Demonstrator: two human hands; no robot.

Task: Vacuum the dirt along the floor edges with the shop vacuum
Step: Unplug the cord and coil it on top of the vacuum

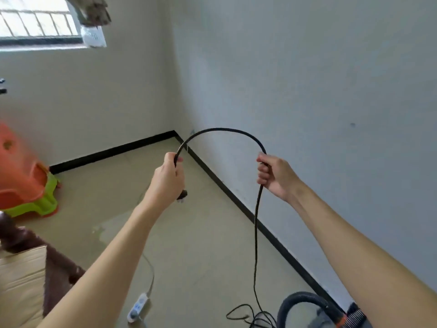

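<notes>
While arched overhead, black cord [227, 130], left hand [168, 176], right hand [274, 172] gripping.

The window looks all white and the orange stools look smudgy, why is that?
In the head view the window is far brighter than the room, so it washes out to white; the orange stools sit at the frame's edge and look smeared, as does the thing hanging at the top; the wide lens also bends the black baseboard. Both hands and the black cord look sharper.
</notes>
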